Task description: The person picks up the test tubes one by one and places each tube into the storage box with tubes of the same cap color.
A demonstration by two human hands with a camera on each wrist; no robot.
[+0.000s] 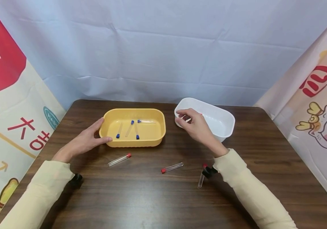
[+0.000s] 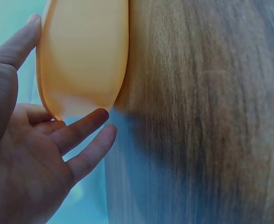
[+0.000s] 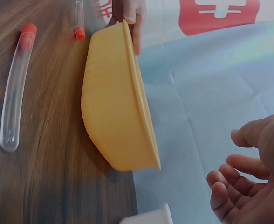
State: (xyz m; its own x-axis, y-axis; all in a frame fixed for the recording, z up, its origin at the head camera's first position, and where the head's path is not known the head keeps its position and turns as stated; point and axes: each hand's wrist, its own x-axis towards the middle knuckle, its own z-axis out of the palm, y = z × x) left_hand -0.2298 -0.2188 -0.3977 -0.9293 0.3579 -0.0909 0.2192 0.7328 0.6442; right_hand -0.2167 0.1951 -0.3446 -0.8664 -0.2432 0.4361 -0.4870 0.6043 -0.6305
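My left hand [image 1: 84, 140] rests at the left end of a yellow basin [image 1: 136, 143], thumb on the near rim and the other fingers along the end wall. In the left wrist view its fingers [image 2: 83, 130] lie fairly straight against the basin. Several blue-capped test tubes [image 1: 137, 132] lie inside. Over the left end of a white basin [image 1: 223, 122] hovers my right hand [image 1: 196, 126], fingers loosely bent and apart. The right wrist view shows nothing between them. A small red spot beside that hand, inside the white basin, is mostly hidden.
Red-capped test tubes lie on the brown table: one in front of the yellow basin [image 1: 119, 159], a tube near the middle [image 1: 173, 167], and a tube by the right wrist [image 1: 201, 180], partly covered by a black wrist strap [image 1: 209, 172]. A pale curtain [image 1: 163, 57] hangs behind.
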